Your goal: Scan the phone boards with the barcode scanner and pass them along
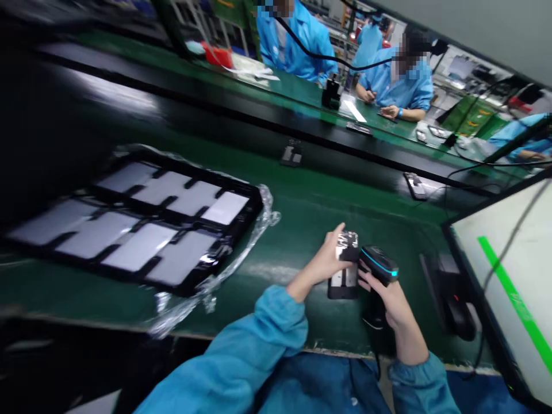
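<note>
My left hand [324, 260] is closed on an opened phone body [344, 283], with the thumb lying across its face. Silvery and black inner parts show on the phone; my fingers cover part of its left side. Just to the right, my right hand [393, 302] wraps round a black handheld barcode scanner [378, 263] with a lit blue stripe. The scanner's head is close beside the phone, above the green bench [302, 230]. Its handle is partly hidden by shadow.
A black tray [254, 202] of flat pale panels, edged with clear plastic wrap, lies left. Right are a mouse [459, 316] and a monitor [517, 287]. Phone parts [292, 154] and another phone [414, 186] lie further back. Across the bench, co-workers [397, 83] sit in blue.
</note>
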A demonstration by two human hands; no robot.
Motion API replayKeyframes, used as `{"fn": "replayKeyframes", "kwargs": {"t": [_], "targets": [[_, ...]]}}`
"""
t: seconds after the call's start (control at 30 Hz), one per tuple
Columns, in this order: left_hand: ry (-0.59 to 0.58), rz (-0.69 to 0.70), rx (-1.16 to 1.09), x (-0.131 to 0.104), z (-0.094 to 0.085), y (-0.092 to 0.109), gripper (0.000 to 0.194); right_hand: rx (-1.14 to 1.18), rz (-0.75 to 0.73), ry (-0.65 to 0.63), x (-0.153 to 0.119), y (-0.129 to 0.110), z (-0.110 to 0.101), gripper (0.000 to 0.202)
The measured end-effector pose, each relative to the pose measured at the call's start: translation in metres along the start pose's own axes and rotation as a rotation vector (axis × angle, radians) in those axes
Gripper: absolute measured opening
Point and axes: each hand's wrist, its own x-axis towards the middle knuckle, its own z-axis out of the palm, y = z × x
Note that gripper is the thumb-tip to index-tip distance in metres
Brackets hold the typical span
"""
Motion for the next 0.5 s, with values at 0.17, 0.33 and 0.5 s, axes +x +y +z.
{"fn": "replayKeyframes", "kwargs": {"t": [0.17,0.33,0.5], "targets": [[0.150,0.004,0.507,0.018,0.035,-0.006,0.037,-0.178,0.003,-0.075,0.024,0.005,-0.023,0.049],[0.340,0.097,0.836,0.023,-0.072,0.007,0.019,0.219,0.029,-0.358,0.078,-0.004,0.002,0.042],[0.439,-0.281,1.102,0.013,-0.228,0.011,0.029,0.308,0.030,-0.382,0.098,0.004,0.017,0.038]]}}
